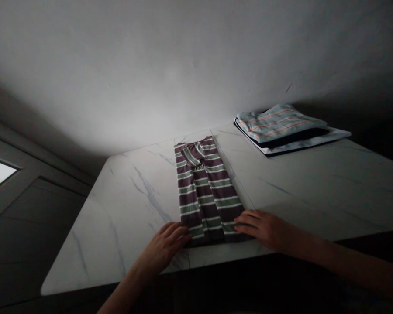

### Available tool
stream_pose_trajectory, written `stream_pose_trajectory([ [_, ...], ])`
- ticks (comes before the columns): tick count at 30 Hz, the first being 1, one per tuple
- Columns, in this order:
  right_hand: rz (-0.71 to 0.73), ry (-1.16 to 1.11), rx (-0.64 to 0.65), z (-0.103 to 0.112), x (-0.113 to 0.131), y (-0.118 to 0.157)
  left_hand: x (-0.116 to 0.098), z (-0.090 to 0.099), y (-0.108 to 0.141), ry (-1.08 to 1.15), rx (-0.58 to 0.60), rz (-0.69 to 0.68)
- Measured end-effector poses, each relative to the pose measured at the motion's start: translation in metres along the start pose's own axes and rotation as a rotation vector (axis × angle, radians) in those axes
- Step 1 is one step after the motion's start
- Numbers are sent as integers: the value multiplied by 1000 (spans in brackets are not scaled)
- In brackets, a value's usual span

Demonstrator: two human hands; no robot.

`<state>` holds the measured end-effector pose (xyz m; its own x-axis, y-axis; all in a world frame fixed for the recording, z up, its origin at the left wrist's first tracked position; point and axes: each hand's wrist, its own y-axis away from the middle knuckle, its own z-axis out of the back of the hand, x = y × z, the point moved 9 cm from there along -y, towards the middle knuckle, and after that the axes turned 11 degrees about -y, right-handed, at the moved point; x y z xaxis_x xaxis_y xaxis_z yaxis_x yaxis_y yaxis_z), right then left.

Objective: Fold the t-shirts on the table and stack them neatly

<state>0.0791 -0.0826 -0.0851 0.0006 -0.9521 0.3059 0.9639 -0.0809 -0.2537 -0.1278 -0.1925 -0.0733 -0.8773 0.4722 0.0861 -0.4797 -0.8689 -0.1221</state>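
Note:
A striped shirt (201,187) in dark maroon, green and white lies flat on the marble-patterned table, its sides folded inward into a long strip and its neckline at the far end. A sleeve is folded across its upper part, beside some dark lettering. At the near left corner of the shirt, my left hand (165,244) rests with its fingertips on the fabric edge, fingers fairly straight. My right hand (262,226) touches the near right edge, its fingers stretched over the cloth. Neither hand is closed round the fabric.
The table (118,209) has a white top with grey veins and thin seams. Folded clothes (281,124), with a light blue striped one on top, are stacked at the back right against a grey wall (170,65). A panelled door (36,196) stands at the left.

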Motion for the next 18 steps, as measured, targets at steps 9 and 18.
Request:
stream_pose_trajectory([
  [9, -1, -58, -59, 7, 4, -11, -4, 4, -17, -11, -176, -100],
  [18, 38, 114, -38, 0, 19, -34, -5, 0, -20, 62, -133, -39],
])
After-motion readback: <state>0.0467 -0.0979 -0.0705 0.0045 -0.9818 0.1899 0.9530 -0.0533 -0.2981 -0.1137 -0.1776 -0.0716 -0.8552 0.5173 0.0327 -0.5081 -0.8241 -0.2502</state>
